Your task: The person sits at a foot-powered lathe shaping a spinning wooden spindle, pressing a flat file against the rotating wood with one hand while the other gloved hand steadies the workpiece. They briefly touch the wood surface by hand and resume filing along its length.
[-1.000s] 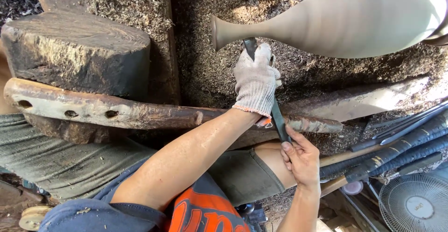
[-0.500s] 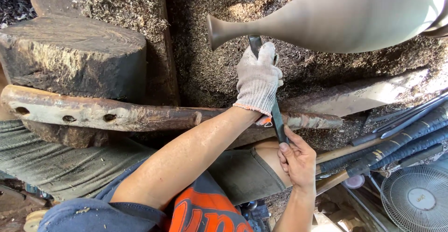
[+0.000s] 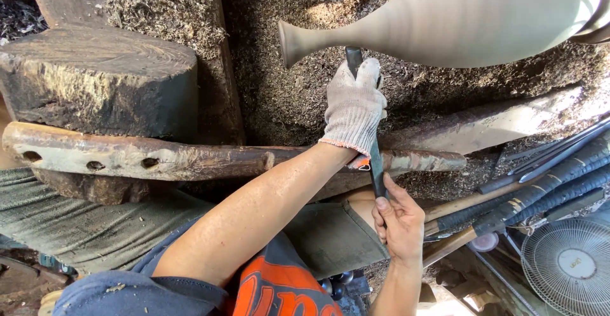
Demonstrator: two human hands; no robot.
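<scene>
Your gloved left hand [image 3: 353, 109] and bare right hand [image 3: 400, 224], fingers clamped on the chisel [image 3: 376, 163], meet the vase [image 3: 457, 17]; a dig-in risks gouging its neck.

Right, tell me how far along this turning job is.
Done: the vase-shaped workpiece already has a smooth belly, slim neck and flared end, and shavings cover the ground. In hand: the gloved left hand presses the long chisel on the wooden rest bar under the neck, the bare right hand holding its lower end. Left: the neck, apparently.
</scene>
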